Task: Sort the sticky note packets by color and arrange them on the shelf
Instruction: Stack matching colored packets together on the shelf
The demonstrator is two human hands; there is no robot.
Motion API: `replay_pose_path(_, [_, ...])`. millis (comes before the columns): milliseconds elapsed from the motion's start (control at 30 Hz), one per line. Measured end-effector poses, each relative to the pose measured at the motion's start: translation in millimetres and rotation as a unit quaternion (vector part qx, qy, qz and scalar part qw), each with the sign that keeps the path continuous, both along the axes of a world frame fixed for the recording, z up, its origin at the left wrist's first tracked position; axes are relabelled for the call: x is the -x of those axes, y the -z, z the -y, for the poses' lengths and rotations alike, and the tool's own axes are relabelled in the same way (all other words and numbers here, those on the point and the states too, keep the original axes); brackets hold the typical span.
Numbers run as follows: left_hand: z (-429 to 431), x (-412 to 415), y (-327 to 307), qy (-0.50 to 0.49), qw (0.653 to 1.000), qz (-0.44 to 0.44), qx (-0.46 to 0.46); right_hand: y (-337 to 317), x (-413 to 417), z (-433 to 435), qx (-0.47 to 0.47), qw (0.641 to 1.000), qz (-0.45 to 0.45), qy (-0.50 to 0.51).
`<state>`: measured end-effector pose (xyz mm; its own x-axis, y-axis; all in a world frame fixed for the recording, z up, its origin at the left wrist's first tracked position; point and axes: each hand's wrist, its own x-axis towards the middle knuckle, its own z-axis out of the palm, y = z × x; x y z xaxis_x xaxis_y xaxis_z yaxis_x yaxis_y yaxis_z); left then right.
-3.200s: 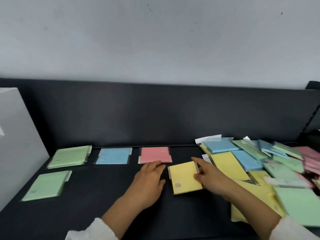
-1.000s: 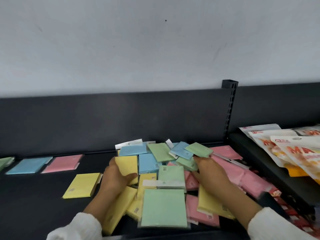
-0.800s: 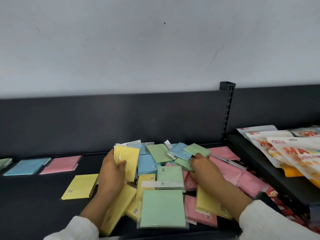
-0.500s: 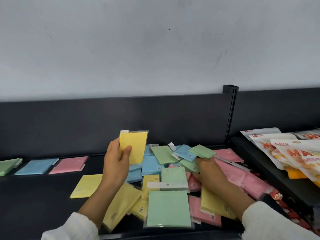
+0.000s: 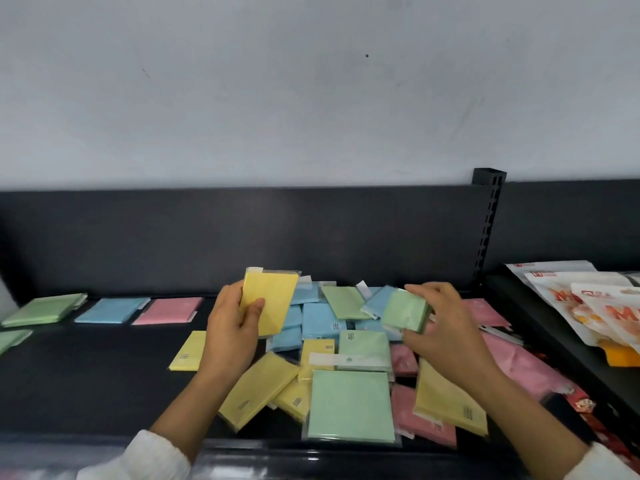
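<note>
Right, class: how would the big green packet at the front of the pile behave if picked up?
The green packet probably stays fairly stiff: it lies flat with straight edges. Its glossy clear wrapper likely makes it slippery, so a push may slide it. It looks thin, so probably light.

Black shelf [image 5: 86,382]; yellow, green, blue, pink packets [image 5: 349,403]; grey-white wall [image 5: 311,98].

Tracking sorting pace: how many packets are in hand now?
2: a yellow packet in the left hand, a green packet in the right hand. More could hide behind them.
</note>
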<state>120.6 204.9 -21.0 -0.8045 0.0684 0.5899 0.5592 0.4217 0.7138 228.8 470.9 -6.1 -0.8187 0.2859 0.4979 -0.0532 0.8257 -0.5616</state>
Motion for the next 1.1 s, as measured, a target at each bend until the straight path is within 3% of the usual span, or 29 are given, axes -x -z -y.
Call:
replay_pose_path(267, [47.1,-16.5,5.3,-0.029,0.999,0.005,0.022,-5.5,15.8,65.4,-0.001,0.992,-0.02,-0.126])
replay_pose_path(667, [192.4,-16.1,15.5,-0.124,0.988,0.073,-0.063,1.4,58.9,204.1,-0.011,0.973,0.017,-0.23])
replay_pose_path(1100, [420.3,43.8,11.0,-0.169,0.978,0.095,-0.074,31.9,147.6,450.4,0.063,0.946,0.132,-0.29])
